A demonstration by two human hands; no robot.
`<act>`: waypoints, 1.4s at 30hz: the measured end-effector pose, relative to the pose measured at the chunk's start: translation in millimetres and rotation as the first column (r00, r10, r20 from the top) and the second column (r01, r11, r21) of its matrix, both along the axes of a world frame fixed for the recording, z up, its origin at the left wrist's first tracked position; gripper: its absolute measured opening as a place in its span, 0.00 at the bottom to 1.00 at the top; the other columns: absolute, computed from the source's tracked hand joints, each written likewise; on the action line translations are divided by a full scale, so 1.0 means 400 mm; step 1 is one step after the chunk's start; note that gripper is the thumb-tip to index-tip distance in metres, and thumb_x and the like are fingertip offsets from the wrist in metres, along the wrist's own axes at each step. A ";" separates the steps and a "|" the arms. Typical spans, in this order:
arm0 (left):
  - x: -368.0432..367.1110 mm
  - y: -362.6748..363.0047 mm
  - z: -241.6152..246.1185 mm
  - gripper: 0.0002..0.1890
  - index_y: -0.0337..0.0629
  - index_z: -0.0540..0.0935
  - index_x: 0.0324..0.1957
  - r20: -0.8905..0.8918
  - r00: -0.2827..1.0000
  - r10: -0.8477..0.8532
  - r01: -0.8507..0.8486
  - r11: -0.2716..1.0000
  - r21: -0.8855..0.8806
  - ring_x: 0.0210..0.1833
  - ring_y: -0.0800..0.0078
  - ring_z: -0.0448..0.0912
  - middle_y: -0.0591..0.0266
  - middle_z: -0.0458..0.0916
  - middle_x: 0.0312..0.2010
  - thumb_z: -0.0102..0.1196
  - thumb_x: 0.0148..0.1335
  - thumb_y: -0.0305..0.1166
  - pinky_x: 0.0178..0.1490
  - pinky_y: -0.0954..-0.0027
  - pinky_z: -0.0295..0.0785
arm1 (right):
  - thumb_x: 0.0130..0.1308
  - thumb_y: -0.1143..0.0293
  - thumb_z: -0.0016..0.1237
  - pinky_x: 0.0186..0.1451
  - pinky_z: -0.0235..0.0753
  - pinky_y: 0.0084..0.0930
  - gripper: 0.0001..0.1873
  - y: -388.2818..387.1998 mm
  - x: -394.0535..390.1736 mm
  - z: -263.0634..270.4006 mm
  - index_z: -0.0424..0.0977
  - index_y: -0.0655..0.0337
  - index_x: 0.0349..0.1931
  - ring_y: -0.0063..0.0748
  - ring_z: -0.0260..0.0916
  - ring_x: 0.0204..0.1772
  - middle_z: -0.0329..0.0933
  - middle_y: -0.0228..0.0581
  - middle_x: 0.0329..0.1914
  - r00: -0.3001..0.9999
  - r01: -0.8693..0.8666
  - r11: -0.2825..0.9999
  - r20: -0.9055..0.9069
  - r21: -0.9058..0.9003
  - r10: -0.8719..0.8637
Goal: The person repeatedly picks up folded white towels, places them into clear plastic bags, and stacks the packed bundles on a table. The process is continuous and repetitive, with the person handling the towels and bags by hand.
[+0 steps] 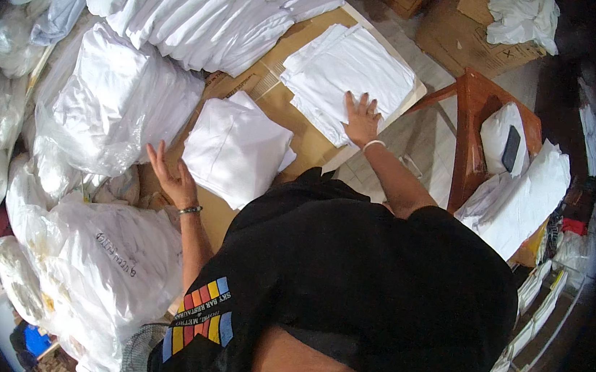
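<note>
My right hand [362,121] lies palm down with its fingers spread on a flat stack of folded white cloths [342,76], near the edge of a table covered with brown cardboard [311,138]. The stack's edges are slightly uneven. My left hand [174,177] is raised with fingers apart and holds nothing. It is beside a second folded white cloth pile [233,149], just left of its lower edge; whether it touches the pile, I cannot tell. A clear plastic bag of white linen [116,101] lies above and left of my left hand.
A long row of folded white cloths [202,12] lies across the far side. Large plastic-wrapped linen bundles [105,258] crowd the left. At right stands a reddish-brown wooden chair [466,144] with white cloth and a dark phone-like object [510,148]. Cardboard boxes [449,44] sit beyond.
</note>
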State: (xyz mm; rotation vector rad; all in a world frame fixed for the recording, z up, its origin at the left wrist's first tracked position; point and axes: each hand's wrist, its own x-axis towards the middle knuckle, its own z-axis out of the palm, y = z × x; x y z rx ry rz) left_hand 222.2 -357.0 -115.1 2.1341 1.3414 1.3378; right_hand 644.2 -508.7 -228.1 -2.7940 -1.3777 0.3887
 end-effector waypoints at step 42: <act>-0.066 0.113 0.002 0.57 0.50 0.54 0.74 0.915 0.029 0.402 0.734 0.613 -0.292 0.71 0.41 0.60 0.54 0.56 0.74 0.34 0.52 0.82 0.61 0.30 0.64 | 0.40 0.46 0.74 0.71 0.63 0.30 0.58 0.614 -0.252 0.794 0.59 0.60 0.71 0.40 0.63 0.71 0.68 0.43 0.68 0.254 -0.483 0.700 -0.681 0.526 0.687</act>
